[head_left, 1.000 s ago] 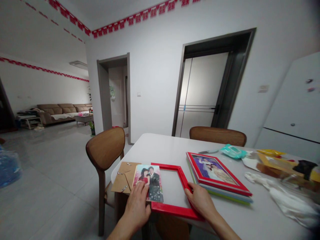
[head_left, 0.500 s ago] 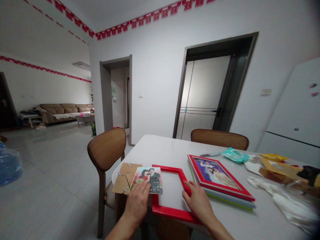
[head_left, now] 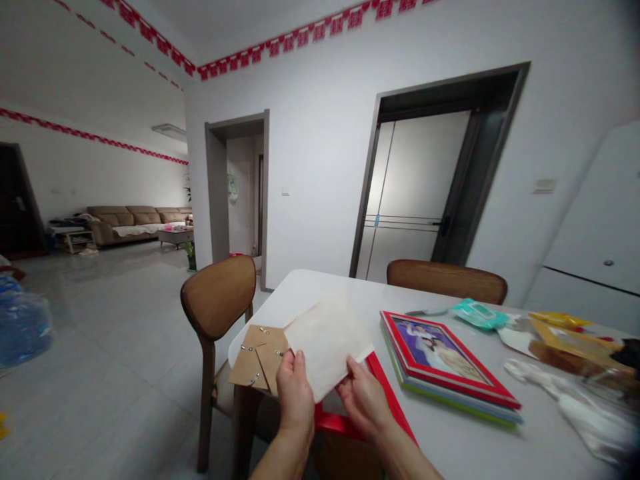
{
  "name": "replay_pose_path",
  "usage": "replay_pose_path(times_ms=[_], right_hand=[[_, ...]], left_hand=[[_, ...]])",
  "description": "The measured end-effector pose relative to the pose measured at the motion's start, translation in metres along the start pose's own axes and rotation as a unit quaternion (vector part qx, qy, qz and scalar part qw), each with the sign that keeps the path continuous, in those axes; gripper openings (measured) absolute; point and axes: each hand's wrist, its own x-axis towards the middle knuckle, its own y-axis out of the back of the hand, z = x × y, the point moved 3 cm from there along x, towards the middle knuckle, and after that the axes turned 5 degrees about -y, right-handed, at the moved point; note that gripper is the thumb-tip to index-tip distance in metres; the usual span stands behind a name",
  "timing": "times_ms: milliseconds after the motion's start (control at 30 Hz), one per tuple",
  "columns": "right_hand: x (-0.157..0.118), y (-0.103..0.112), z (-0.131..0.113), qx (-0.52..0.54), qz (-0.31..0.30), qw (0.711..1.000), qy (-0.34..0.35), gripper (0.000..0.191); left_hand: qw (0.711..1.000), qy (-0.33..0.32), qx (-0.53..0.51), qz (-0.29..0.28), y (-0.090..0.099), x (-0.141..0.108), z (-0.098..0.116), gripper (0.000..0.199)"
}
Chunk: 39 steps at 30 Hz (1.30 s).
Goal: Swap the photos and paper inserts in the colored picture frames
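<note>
A pale blank sheet (head_left: 327,343) is tilted above the table, its plain side toward me. My left hand (head_left: 296,393) pinches its lower left edge, thumb on top. At its lower right edge my right hand (head_left: 365,400) grips it the same way. Beneath the sheet lies an empty red frame (head_left: 393,400), partly hidden by sheet and hands. The brown backing board (head_left: 255,357) with metal clips rests at the table's left edge, next to my left hand. To the right sits a stack of frames, topped by a red one with a couple's picture (head_left: 440,350).
The white table (head_left: 320,283) has wooden chairs at its left (head_left: 220,293) and far side (head_left: 445,280). On its right are a teal packet (head_left: 480,313), a knife (head_left: 427,312), brown cardboard (head_left: 565,357) and crumpled white material (head_left: 585,413).
The couple's picture that lay under my left hand is no longer visible. Both hands now hold a sheet, blank side showing, over the frame; my right hand has let go of the frame's edge.
</note>
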Motion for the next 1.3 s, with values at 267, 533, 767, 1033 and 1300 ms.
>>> replay_pose_path(times_ms=[267, 533, 767, 1033, 1300], right_hand=[[0.035, 0.082, -0.016, -0.075, 0.022, 0.996, -0.049, 0.033], [0.042, 0.084, -0.005, -0.149, -0.012, 0.985, -0.084, 0.028], [0.048, 0.074, 0.002, -0.248, -0.026, 0.966, -0.064, 0.034], [0.058, 0.074, -0.002, -0.475, 0.046, 0.879, 0.0, 0.028], [0.052, 0.07, -0.005, -0.611, 0.077, 0.787, 0.014, 0.033]], left_hand=[[0.99, 0.075, 0.031, -0.115, -0.005, -0.014, -0.027, 0.032], [0.965, -0.001, 0.169, -0.202, -0.007, -0.031, -0.022, 0.037], [0.928, -0.079, 0.265, -0.249, -0.007, -0.038, -0.035, 0.041], [0.879, -0.125, 0.331, -0.319, -0.008, -0.043, -0.028, 0.032], [0.857, -0.111, 0.356, -0.355, -0.01, -0.042, -0.015, 0.03]])
